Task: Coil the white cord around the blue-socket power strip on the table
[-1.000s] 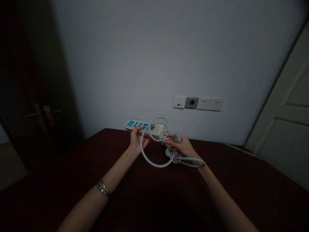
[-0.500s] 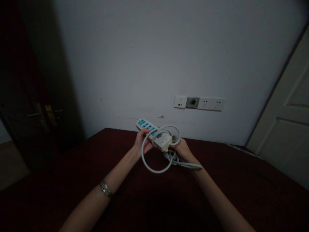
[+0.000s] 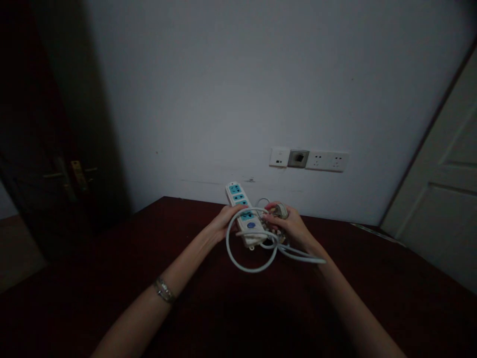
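A white power strip (image 3: 240, 199) with blue-green sockets and a blue switch is held above the dark red table, its far end angled up and left. My left hand (image 3: 226, 219) grips it from the left side, thumb across the top face. My right hand (image 3: 288, 223) is closed at the strip's right, thumb and fingers pinching the plug end (image 3: 281, 211) of the cord. The light grey cord (image 3: 246, 270) hangs in a wide loop in front of the strip, and its bundled part (image 3: 303, 257) lies against my right wrist.
The dark red tabletop (image 3: 194, 308) reaches back to a pale wall (image 3: 223, 99). Wall sockets (image 3: 328, 161) and a grey outlet plate (image 3: 298, 158) sit behind my right hand. A white door (image 3: 447, 199) stands right, a dark door with a handle (image 3: 54, 175) left.
The power strip has turned more upright and moved a little right, showing its sockets more fully. My right hand has come up, with the plug now showing, and the cord loop has shifted right.
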A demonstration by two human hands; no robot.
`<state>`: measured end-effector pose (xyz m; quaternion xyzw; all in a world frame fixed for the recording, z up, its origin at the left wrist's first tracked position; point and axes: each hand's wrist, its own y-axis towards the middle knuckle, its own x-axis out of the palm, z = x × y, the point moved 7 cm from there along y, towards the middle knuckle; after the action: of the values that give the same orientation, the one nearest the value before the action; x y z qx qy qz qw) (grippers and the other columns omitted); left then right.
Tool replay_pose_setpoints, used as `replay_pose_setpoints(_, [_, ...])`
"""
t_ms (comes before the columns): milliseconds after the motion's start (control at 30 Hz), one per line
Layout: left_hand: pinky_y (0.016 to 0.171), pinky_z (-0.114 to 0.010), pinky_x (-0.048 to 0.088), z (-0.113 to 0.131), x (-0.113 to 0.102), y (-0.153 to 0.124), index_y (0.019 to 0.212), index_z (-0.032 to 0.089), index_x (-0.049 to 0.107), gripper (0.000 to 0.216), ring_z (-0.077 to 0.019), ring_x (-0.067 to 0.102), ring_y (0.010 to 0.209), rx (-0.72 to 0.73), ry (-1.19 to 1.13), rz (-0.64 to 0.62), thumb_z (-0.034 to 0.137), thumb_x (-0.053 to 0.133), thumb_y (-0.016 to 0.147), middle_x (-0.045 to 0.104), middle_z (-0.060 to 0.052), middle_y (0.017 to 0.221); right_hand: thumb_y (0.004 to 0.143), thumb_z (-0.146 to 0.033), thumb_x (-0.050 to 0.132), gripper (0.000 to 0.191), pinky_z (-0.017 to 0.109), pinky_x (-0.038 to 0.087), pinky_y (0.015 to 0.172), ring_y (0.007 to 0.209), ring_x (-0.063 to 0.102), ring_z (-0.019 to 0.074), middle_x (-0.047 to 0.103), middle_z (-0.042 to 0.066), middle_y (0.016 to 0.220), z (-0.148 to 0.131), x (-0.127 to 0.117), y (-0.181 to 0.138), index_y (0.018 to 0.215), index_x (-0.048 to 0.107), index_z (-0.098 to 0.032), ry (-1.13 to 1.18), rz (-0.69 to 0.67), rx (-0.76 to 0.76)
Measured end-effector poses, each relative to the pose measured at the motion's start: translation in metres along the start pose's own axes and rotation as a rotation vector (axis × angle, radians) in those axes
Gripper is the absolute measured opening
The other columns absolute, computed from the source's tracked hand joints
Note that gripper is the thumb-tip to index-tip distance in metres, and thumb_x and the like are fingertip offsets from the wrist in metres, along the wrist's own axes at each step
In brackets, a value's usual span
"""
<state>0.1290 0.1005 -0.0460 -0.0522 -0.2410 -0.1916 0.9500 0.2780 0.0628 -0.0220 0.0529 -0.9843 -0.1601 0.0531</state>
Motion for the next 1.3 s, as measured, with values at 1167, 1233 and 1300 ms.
replay_pose_setpoints(1167, [0.057, -0.031, 0.054, -0.08, -0.057, 0.04, 0.081, 0.005, 0.063, 0.017, -0.021, 0.066, 0.058, -0.278, 0.136, -0.004, 0.008, 0.068, 0.065, 0.069, -0.014, 0.072, 0.049, -0.021, 0.077, 0.018, 0.021, 0.039, 0.041, 0.044, 0.052, 0.0119, 0.063, 0.003, 0.052, 0.055, -0.019, 0.006, 0.057, 0.062, -0.013, -0.415, -0.172, 0.269])
replay_pose_setpoints(1233, [0.056, -0.029, 0.054, -0.088, -0.058, 0.039, 0.081, 0.006, 0.064, 0.017, -0.0206, 0.066, 0.058, -0.324, 0.165, -0.034, 0.008, 0.068, 0.064, 0.069, -0.014, 0.071, 0.05, -0.022, 0.076, 0.016, 0.021, 0.038, 0.04, 0.045, 0.053, 0.0122, 0.065, 0.004, 0.054, 0.057, -0.017, 0.002, 0.056, 0.063, -0.014, -0.439, -0.224, 0.292])
replay_pose_setpoints(1300, [0.055, -0.028, 0.054, -0.095, -0.06, 0.037, 0.08, 0.007, 0.064, 0.017, -0.0197, 0.066, 0.055, -0.365, 0.194, -0.062, 0.007, 0.069, 0.063, 0.069, -0.012, 0.068, 0.051, -0.023, 0.075, 0.015, 0.02, 0.036, 0.037, 0.042, 0.05, 0.0114, 0.065, 0.004, 0.053, 0.059, -0.014, 0.0, 0.054, 0.063, -0.014, -0.467, -0.255, 0.315])
